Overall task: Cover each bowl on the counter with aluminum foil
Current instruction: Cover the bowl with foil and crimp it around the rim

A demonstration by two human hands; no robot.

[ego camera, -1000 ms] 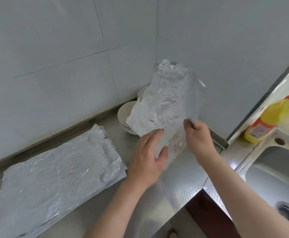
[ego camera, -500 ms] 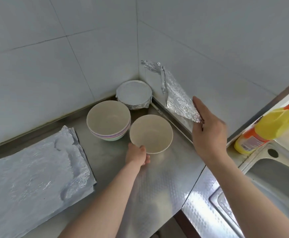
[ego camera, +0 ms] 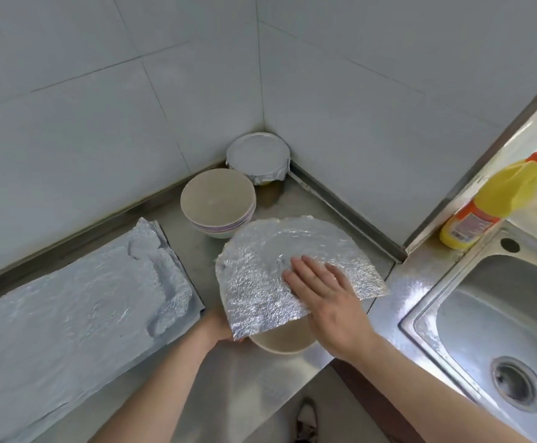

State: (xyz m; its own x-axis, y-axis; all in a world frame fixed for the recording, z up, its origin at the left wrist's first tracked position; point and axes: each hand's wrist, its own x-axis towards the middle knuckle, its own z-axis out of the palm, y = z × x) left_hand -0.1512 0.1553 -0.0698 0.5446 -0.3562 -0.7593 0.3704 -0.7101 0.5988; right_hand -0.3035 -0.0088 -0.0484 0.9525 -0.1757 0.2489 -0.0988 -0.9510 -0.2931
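Note:
A crinkled foil sheet [ego camera: 270, 270] lies over a cream bowl [ego camera: 284, 342] near the counter's front edge; only the bowl's near rim shows below it. My right hand [ego camera: 326, 297] presses flat on the foil with straight fingers. My left hand [ego camera: 217, 326] is at the bowl's left side, mostly hidden under the foil's corner. Behind stands a stack of uncovered bowls [ego camera: 217, 203]. In the corner sits a bowl wrapped in foil [ego camera: 257, 159].
A pile of foil sheets [ego camera: 78, 305] lies on the steel counter [ego camera: 229, 388] at the left. A yellow spray bottle [ego camera: 497, 203] stands by the sink [ego camera: 500, 327] at the right. Tiled walls meet in the corner behind the bowls.
The bowl has come nearer the front edge. My right hand brought the foil sheet down from beside the wall and laid it over the bowl. My left hand stayed at the bowl.

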